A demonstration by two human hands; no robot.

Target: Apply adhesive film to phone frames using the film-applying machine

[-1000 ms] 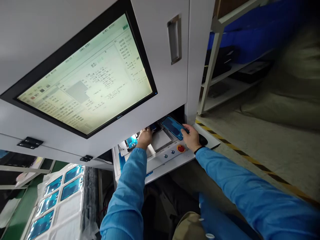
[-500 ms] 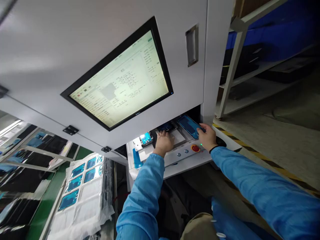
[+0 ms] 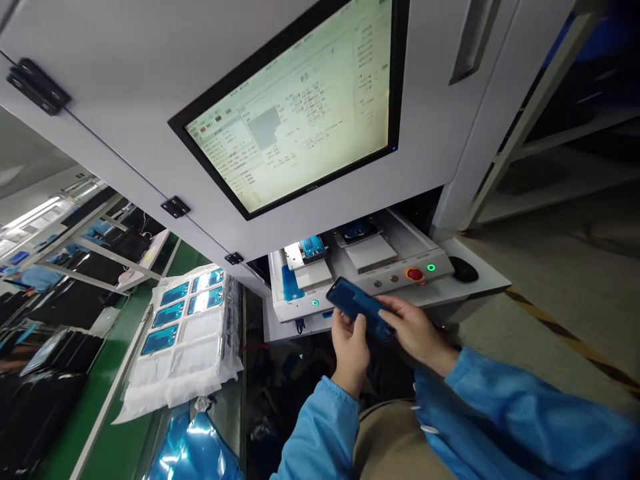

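Note:
A dark, phone-sized panel with a blue face (image 3: 361, 308) is held between both hands in front of the machine. My left hand (image 3: 351, 343) grips its left and lower edge, thumb on top. My right hand (image 3: 413, 330) pinches its right end. Behind it, the machine's white tray (image 3: 373, 275) carries a blue-faced panel in a fixture (image 3: 313, 246) on the left and a darker panel in a second fixture (image 3: 359, 230) near the middle. A loose blue film piece (image 3: 291, 283) lies at the tray's left end.
Above the tray is a lit monitor (image 3: 300, 113) in the grey cabinet. A red button (image 3: 414, 274) sits on the tray front, with a black mouse (image 3: 464, 269) to its right. At left, a white packing tray (image 3: 193, 333) holds several blue panels; crumpled blue film (image 3: 200, 447) lies below.
My right hand has brought the blue panel off the machine tray toward my body. My left hand has left the middle of the tray and now holds the panel too. The view has shifted.

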